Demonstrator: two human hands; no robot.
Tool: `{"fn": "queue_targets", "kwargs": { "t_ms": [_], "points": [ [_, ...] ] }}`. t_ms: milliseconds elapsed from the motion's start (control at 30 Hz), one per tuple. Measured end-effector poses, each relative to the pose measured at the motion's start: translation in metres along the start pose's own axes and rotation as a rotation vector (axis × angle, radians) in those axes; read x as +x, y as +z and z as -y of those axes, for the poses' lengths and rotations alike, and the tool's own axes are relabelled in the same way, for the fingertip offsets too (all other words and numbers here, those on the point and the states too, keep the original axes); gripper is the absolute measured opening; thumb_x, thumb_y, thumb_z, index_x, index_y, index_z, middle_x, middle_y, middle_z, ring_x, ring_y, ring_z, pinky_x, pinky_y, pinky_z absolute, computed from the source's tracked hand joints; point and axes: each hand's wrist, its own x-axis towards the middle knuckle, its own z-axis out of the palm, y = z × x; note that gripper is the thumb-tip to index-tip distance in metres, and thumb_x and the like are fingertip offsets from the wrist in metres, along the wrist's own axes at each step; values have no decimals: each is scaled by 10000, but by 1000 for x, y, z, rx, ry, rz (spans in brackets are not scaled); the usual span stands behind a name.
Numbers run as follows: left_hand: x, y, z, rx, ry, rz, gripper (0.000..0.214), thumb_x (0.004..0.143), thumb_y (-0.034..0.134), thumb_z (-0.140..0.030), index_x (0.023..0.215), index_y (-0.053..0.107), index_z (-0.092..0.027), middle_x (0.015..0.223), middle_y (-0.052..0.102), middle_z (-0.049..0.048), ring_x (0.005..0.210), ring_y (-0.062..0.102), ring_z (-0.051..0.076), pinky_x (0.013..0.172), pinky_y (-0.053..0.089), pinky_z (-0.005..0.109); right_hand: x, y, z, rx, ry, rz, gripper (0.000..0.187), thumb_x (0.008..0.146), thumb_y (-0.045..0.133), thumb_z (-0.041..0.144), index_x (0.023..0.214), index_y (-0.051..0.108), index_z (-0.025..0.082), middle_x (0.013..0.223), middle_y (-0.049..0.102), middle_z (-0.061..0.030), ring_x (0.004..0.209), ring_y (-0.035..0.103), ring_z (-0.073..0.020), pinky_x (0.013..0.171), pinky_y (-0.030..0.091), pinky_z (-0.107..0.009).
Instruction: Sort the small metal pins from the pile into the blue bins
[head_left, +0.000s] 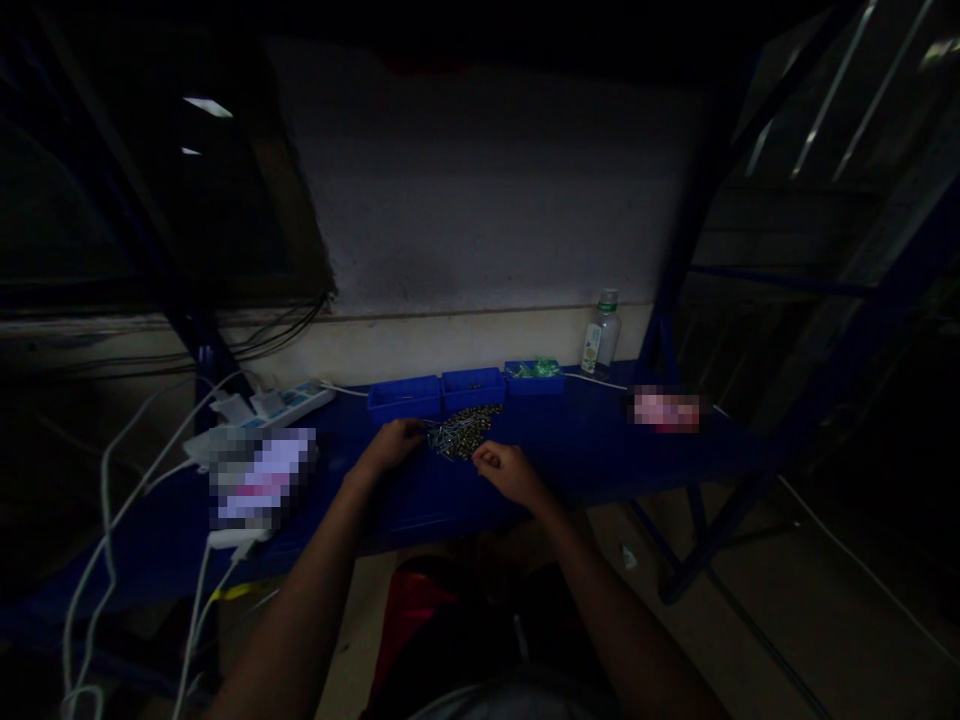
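Note:
A loose pile of small metal screws (463,432), silvery shanks mixed with brassy ends, lies on the blue tabletop (577,440). At its left edge is my left hand (391,446), its fingers drawn together next to the shanks; whatever they hold is too dark to make out. My right hand (511,474) sits at the near right edge of the pile with curled, pinched fingers, and I cannot see what is between them. Just behind the pile stand a blue bin (405,400) on the left and a second blue bin (472,388) in the middle.
A third blue bin (534,384) holds green plastic pieces (541,368). Behind it to the right stands a clear bottle (602,335). A power strip (300,402) with white cables (109,500) lies on the left, near a blurred-out object (262,480). Another blurred pink object (666,409) lies right.

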Motion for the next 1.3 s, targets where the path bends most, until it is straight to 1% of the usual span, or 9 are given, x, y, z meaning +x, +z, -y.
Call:
{"fn": "queue_targets", "kwargs": {
  "t_ms": [100, 333, 500, 633, 733, 833, 1033, 1167, 1300],
  "points": [
    [-8, 6, 2, 0, 70, 119, 379, 700, 548, -237, 1066, 626, -178, 986, 680, 40, 878, 618, 211, 770, 449, 242, 0, 0, -1, 6, 3, -5, 130, 790, 494, 227, 815, 608, 168, 643, 607, 14, 561, 532, -89, 534, 369, -170],
    [-4, 10, 2, 69, 207, 104, 253, 764, 470, -234, 911, 670, -183, 954, 672, 59, 886, 599, 207, 786, 426, 251, 0, 0, 1, -8, 16, -13, 124, 785, 500, 229, 807, 610, 176, 658, 616, 11, 590, 551, -95, 549, 377, -171],
    [-16, -2, 1, 87, 160, 70, 201, 773, 476, -271, 764, 652, -175, 782, 658, 55, 724, 590, 184, 682, 420, 240, 0, 2, -2, -14, -6, -31, 126, 791, 494, 233, 811, 604, 175, 652, 609, 14, 579, 545, -94, 536, 373, -170],
    [-44, -8, -15, -8, 129, -45, 259, 827, 420, -332, 837, 622, -171, 799, 653, 54, 719, 589, 185, 674, 413, 249, 1, 3, -4, -23, -21, -29, 119, 791, 495, 228, 808, 600, 174, 638, 604, 20, 573, 546, -91, 539, 372, -170],
    [-68, 3, -38, -175, 123, -114, 300, 851, 389, -383, 904, 603, -180, 882, 657, 43, 798, 594, 183, 705, 417, 241, 1, 3, -2, -33, -24, -23, 119, 795, 495, 231, 818, 599, 177, 644, 603, 20, 575, 548, -92, 543, 375, -173],
    [-80, 18, -57, -310, 135, -34, 310, 835, 422, -403, 901, 622, -175, 888, 670, 38, 824, 601, 188, 723, 426, 241, 2, 3, -2, -48, -13, -13, 128, 802, 491, 243, 844, 597, 186, 654, 605, 17, 580, 550, -97, 551, 385, -180],
    [-81, 26, -54, -388, -4, -98, 323, 789, 478, -410, 893, 647, -156, 904, 682, 53, 824, 611, 201, 735, 439, 265, 7, 4, -10, -246, 57, -239, 86, 768, 531, 200, 806, 605, 181, 762, 608, -24, 708, 551, -127, 687, 409, -226],
    [-83, 26, -53, -336, 16, -76, 281, 761, 512, -386, 850, 665, -167, 843, 692, 44, 784, 619, 195, 708, 440, 257, 8, 6, -11, -315, 75, -174, 88, 749, 575, 199, 827, 615, 190, 752, 607, -19, 723, 550, -130, 696, 399, -228],
    [-85, 25, -59, -376, 56, -13, 282, 740, 546, -403, 839, 671, -170, 835, 695, 38, 768, 622, 185, 676, 436, 238, 4, 6, -5, -263, -19, -37, 142, 749, 605, 251, 882, 624, 207, 762, 622, 0, 685, 545, -113, 642, 391, -205]
  ]
}}
